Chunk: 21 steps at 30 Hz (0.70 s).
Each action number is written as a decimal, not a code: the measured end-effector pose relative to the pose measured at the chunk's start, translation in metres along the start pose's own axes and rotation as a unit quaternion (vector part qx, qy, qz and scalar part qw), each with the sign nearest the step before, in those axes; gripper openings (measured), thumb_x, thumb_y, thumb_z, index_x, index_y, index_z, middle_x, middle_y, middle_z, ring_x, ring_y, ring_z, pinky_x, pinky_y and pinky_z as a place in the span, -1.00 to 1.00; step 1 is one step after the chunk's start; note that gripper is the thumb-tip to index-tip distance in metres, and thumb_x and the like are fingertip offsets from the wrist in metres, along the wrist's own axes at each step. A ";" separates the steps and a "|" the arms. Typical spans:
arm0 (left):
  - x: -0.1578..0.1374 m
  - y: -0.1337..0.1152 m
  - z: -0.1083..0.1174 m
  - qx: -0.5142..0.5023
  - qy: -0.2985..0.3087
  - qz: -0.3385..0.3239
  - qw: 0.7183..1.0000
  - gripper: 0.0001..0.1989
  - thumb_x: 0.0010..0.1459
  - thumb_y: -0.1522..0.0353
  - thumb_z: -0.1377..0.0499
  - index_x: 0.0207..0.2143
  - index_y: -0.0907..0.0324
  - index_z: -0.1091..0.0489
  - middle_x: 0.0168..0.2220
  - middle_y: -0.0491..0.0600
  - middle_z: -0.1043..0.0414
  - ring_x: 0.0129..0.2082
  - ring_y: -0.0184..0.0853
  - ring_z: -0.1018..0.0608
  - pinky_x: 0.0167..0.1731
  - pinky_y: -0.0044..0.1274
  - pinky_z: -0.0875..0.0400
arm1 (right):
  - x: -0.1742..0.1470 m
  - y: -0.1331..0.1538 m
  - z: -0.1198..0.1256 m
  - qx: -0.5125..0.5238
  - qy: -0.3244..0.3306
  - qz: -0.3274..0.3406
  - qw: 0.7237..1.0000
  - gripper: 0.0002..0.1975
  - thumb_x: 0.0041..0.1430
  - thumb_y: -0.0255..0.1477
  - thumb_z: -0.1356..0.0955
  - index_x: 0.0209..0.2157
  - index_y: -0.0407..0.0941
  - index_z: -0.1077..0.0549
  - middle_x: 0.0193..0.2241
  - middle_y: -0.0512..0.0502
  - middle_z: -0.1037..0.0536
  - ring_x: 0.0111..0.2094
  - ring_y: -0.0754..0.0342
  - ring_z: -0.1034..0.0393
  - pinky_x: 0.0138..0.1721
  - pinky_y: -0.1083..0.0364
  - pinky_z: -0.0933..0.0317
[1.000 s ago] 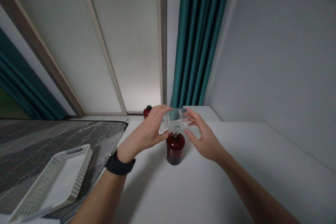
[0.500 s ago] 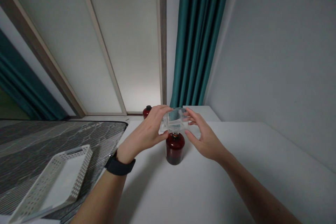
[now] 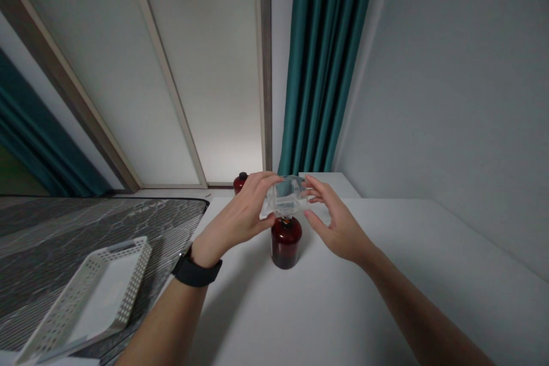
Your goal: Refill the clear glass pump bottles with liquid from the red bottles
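A clear, see-through container (image 3: 288, 197) sits neck-down over the mouth of a dark red-brown bottle (image 3: 286, 246), which stands upright on the white table. Whether the neck is seated in the bottle's mouth, I cannot tell. My left hand (image 3: 242, 209), with a black watch on its wrist, curls round the container's left side, thumb low and fingers across the top. On the other side, my right hand (image 3: 338, 226) has thumb and fingers spread. Its fingertips are close to the container's right edge, and its thumb stands off from it.
Behind my left hand is a second red-brown bottle (image 3: 240, 182) with a black cap. A white perforated basket (image 3: 139, 274) lies on the grey patterned surface (image 3: 171, 223) left of the white table (image 3: 343, 314). Teal curtains (image 3: 326, 68) hang beyond the table.
My right hand has shifted slightly right, its thumb moving away from the container. My left hand, the container and the bottle stay in place.
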<state>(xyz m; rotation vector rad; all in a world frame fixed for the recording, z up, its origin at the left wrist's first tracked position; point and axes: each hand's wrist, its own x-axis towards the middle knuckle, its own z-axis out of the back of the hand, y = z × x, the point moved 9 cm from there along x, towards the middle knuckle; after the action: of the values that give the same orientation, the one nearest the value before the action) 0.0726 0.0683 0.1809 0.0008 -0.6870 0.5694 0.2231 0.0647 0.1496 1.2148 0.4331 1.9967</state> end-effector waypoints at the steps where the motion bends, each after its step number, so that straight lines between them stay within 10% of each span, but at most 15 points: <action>1: 0.000 0.000 0.000 0.001 0.001 -0.001 1.000 -0.31 0.13 0.50 -0.22 0.23 0.03 0.00 0.17 0.13 -0.20 0.22 -0.04 -0.28 0.16 -0.14 -0.34 | 0.000 0.000 0.001 0.000 -0.003 0.001 1.000 -0.38 0.27 -0.48 -0.28 0.32 0.06 -0.08 0.17 -0.22 -0.32 0.10 -0.13 -0.34 0.15 -0.22 -0.26; 21: 0.000 -0.005 -0.001 0.021 -0.003 -0.018 1.000 -0.34 0.13 0.54 -0.20 0.21 0.11 -0.01 0.15 0.16 -0.21 0.20 -0.07 -0.28 0.16 -0.19 -0.33 | 0.000 0.014 0.009 -0.013 -0.025 0.055 0.998 -0.46 0.29 -0.52 -0.27 0.26 0.09 -0.20 0.20 -0.18 -0.33 0.16 -0.12 -0.30 0.07 -0.14 -0.35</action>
<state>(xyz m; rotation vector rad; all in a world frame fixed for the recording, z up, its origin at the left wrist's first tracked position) 0.0751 0.0642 0.1808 0.0547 -0.6803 0.5493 0.2252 0.0548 0.1626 1.2933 0.3213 2.0527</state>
